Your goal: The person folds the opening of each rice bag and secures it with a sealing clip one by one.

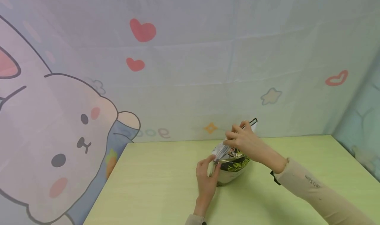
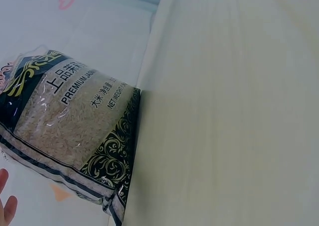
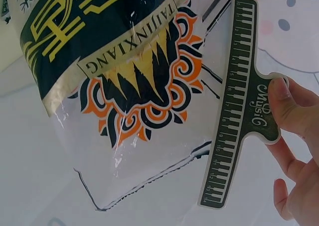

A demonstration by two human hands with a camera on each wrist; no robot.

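Note:
A clear-and-black plastic bag of rice (image 1: 234, 165) stands on the table, its top leaning up and to the right. My right hand (image 1: 244, 142) is over the bag's upper part. In the right wrist view, the thumb and fingers of that hand (image 3: 296, 121) pinch the handle of a dark clip (image 3: 237, 106) printed with piano keys and "Music", which lies along the bag's side edge. My left hand (image 1: 206, 177) pinches the bag's left edge between thumb and fingers. Two of its fingertips (image 2: 7, 208) show in the left wrist view. Rice shows through the bag's window (image 2: 65, 121).
The pale yellow-green table (image 1: 148, 182) runs back to a cloth backdrop (image 1: 190, 96) printed with hearts, stars and a large rabbit (image 1: 59, 132). Another stretch of cloth (image 1: 362, 119) closes off the right side. The bag is near the table's back edge.

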